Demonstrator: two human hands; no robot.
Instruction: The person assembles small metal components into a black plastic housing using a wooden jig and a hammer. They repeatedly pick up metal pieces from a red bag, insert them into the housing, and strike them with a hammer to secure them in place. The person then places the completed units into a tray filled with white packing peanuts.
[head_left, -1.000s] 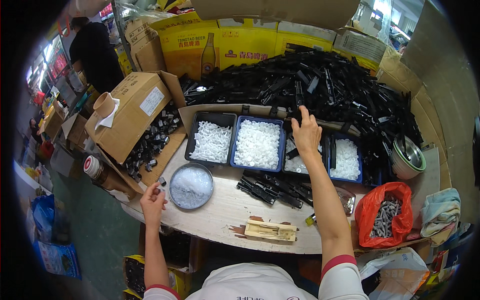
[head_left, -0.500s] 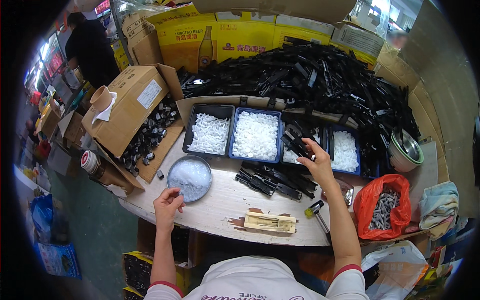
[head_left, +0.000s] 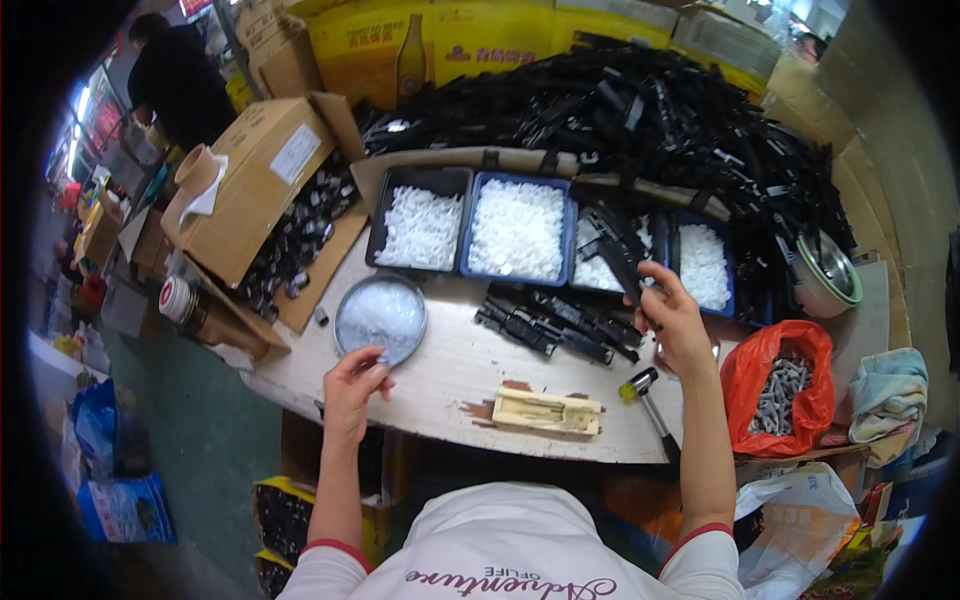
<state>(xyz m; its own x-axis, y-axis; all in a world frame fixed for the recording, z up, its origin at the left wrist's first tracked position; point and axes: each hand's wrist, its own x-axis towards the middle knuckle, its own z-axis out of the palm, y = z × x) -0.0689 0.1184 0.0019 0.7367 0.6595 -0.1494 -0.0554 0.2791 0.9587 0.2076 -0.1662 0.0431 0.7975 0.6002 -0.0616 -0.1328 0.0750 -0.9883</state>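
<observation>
My right hand (head_left: 674, 318) grips the lower end of a long black plastic part (head_left: 622, 256), which slants up to the left over the bins. Beneath it, several similar black parts (head_left: 560, 325) lie in a pile on the table. At the near rim of a round dish (head_left: 424, 330) holding a whitish, glossy substance (head_left: 380, 312), my left hand (head_left: 354, 392) is closed, thumb and fingertips together. Whatever may be between those fingertips is too small to make out.
A black bin (head_left: 376, 235) and a blue bin (head_left: 467, 240) hold small white pieces. Near the table edge lie a cream wooden fixture (head_left: 545, 410) and a hammer (head_left: 652, 405). A red bag (head_left: 735, 400) holds grey pieces. Black parts (head_left: 680, 140) are heaped behind.
My right hand has moved right and slightly down, and a black part now stands out in its grip. The left hand has shifted slightly right, staying by the dish. The view has tilted a little.
</observation>
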